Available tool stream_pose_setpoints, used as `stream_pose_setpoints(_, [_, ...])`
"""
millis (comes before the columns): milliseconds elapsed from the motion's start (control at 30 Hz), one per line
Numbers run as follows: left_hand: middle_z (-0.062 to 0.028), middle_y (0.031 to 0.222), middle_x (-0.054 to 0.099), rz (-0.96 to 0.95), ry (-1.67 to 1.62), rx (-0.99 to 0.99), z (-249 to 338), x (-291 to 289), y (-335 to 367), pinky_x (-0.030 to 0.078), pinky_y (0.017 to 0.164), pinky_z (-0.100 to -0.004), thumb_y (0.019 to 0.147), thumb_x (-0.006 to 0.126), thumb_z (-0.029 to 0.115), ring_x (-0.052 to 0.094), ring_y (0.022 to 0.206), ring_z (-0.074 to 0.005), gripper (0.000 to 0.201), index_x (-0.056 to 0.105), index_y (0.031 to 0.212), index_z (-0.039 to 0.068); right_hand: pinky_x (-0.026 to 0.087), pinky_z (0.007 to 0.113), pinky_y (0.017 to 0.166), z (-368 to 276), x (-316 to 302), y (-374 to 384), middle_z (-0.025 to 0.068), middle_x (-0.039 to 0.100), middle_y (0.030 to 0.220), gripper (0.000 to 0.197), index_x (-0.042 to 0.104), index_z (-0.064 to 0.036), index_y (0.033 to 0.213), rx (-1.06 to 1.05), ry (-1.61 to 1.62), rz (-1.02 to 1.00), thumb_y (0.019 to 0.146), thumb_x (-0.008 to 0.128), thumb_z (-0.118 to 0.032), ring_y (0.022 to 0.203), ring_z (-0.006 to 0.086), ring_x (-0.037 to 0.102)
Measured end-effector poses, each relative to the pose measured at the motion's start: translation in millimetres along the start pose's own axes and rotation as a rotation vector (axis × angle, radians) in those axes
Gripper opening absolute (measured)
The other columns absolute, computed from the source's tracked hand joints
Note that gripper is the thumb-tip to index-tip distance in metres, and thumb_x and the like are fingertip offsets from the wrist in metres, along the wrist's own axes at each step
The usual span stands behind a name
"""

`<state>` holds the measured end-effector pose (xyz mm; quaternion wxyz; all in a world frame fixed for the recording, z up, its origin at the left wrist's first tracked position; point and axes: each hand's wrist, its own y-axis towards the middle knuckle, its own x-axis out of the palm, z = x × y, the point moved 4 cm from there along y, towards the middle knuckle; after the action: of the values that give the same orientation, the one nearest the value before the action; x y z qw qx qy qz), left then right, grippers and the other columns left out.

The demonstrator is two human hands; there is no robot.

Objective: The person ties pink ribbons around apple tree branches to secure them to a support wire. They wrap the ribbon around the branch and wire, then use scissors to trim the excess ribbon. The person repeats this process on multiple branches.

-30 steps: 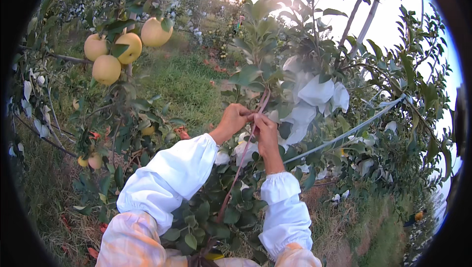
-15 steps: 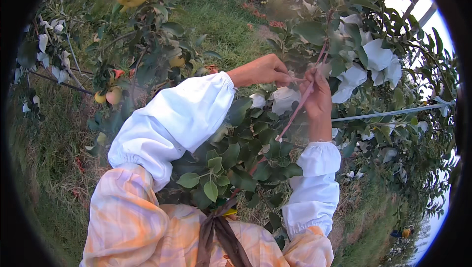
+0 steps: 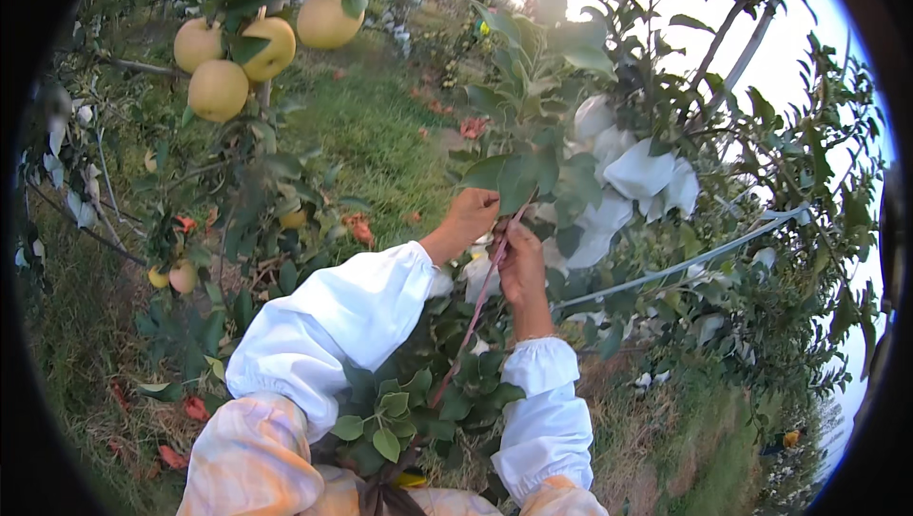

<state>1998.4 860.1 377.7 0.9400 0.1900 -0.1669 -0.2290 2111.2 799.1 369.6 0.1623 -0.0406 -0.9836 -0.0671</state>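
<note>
Pink strip (image 3: pixel 480 303): slender, running from leafy shoot (image 3: pixel 523 174) down past both hands into lower foliage (image 3: pixel 392 411); right hand (image 3: pixel 521 264): thumb and fingers pinching the strip; left hand (image 3: pixel 469 223): just beside, fingers curled, whether gripping anything cannot be told; white sleeves (image 3: pixel 333 311): two, plain; white bags (image 3: pixel 639 172): plain, clustered, right of hands; yellow apples (image 3: pixel 218 91): four, upper left

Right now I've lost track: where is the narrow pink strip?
In the head view, the narrow pink strip slants down-left near centre, past the bare right hand, toward green leaves.
</note>
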Motion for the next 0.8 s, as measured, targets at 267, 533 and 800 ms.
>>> stream_pose_setpoints(267, [0.0023, 0.080, 0.054, -0.027, -0.536, -0.219, 6.1, 26.8, 28.3, 0.038, 0.055, -0.0267, 0.082, 0.069, 0.028, 0.047, 0.065, -0.0093, 0.024, 0.059, 0.092, 0.009, 0.034, 0.022, 0.045, -24.4, -13.0, 14.6, -0.0002, 0.058, 0.065, 0.026, 0.066, -0.0024, 0.079, -0.044, -0.496, 0.019, 0.091, 0.058, -0.025, 0.050, 0.0073, 0.045])
stream_pose_setpoints(533, [0.0025, 0.080, 0.056, 0.020, -0.679, -0.092, -6.0, 34.5, 45.0, 0.038, 0.054, -0.0238, 0.081, 0.067, 0.004, 0.050, 0.067, -0.0072, 0.014, 0.059, 0.091, 0.009, 0.038, 0.021, 0.055, -61.8, -17.0, 11.5, 0.0014, 0.059, 0.070, 0.019, 0.064, -0.0020, 0.081, -0.079, -0.610, 0.020, 0.090, 0.057, -0.017, 0.059, 0.0073, 0.047])
stream_pose_setpoints(800, [-0.0007, 0.084, 0.062, -0.001, -0.627, -0.078, 25.2, 35.6, 37.0, 0.045, 0.060, -0.0237, 0.084, 0.063, 0.002, 0.057, 0.071, -0.0085, 0.006, 0.060, 0.088, 0.005, 0.042, 0.023, 0.060, -112.5, 10.4, 4.2, 0.0048, 0.060, 0.086, 0.015, 0.062, 0.0008, 0.100, -0.121, -0.101, -0.176, 0.089, 0.053, -0.005, 0.065, 0.0090, 0.049])
